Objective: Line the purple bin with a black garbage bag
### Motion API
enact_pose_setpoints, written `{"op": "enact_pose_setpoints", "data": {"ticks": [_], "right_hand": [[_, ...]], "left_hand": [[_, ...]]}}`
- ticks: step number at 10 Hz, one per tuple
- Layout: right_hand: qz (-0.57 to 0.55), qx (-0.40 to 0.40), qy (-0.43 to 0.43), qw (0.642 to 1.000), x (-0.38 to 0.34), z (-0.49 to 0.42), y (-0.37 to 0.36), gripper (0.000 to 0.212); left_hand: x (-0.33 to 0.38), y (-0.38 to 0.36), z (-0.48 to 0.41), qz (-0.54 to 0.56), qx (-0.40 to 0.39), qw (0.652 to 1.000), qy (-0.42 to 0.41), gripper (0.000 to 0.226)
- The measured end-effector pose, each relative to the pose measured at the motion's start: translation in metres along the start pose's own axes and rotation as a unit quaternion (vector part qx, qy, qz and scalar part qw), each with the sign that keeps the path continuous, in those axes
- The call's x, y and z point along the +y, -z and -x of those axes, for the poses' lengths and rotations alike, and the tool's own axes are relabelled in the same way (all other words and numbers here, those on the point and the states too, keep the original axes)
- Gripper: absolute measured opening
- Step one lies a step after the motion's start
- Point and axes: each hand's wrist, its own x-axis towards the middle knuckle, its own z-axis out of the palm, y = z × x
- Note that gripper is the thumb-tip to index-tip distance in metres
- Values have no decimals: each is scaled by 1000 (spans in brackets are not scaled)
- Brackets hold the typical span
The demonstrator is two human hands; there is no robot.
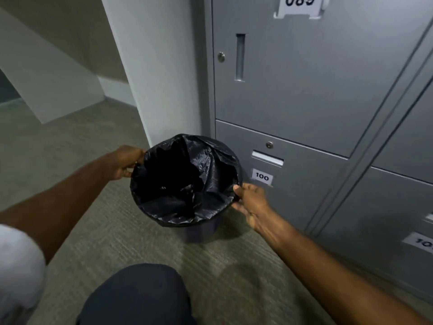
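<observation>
Now both hands pinch the black garbage bag [185, 181] over the purple bin [199, 232] rim, left hand [125, 164], right hand [251, 202], grey lockers [304, 90] just behind, a knee [138, 294] in front

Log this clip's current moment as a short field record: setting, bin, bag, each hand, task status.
setting: carpeted floor beside grey lockers, label 100 nearest the bin
bin: purple bin upright on the carpet, only its lower wall showing
bag: black garbage bag open inside the bin, edge folded over the rim all round
left hand: left hand grips the bag edge at the far-left rim
right hand: right hand pinches the bag edge at the right rim
task status: lining looks nearly complete; bag interior crumpled
</observation>
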Motion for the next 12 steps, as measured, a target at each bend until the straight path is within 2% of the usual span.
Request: {"op": "enact_pose_setpoints", "data": {"ticks": [2,3,5,6,7,8,9,10,11,12], "right_hand": [[16,19,-20,1000,32,-54,-19,20],[15,24,-37,999,50,-74,-19,27],[14,8,-13,1000,63,-90,-18,45],[124,27,35,991,60,-78,-24,54],[380,83,179,904,67,-51,-26,70],[556,25,339,759,93,-24,-26,71],[664,-67,351,657,123,-16,-19,74],[706,-90,344,613,132,-22,-13,78],[712,-50,371,594,125,-24,-19,77],[701,-2,396,593,99,-26,-32,77]], "left_hand": [[-27,-8,-76,-2,-21,1000,-1,39],[-44,-18,-95,15,-23,1000,2,26],[-76,-29,-115,35,-33,997,-68,29],[-97,-34,-91,-109,73,971,-199,51],[-136,-39,-43,-239,74,885,-393,58],[-183,-46,-2,-360,5,809,-464,63],[-209,-55,23,-412,-6,776,-477,74],[-208,-62,26,-414,23,785,-461,76],[-199,-68,24,-406,41,782,-470,72],[-179,-71,18,-401,75,796,-447,69]]}}
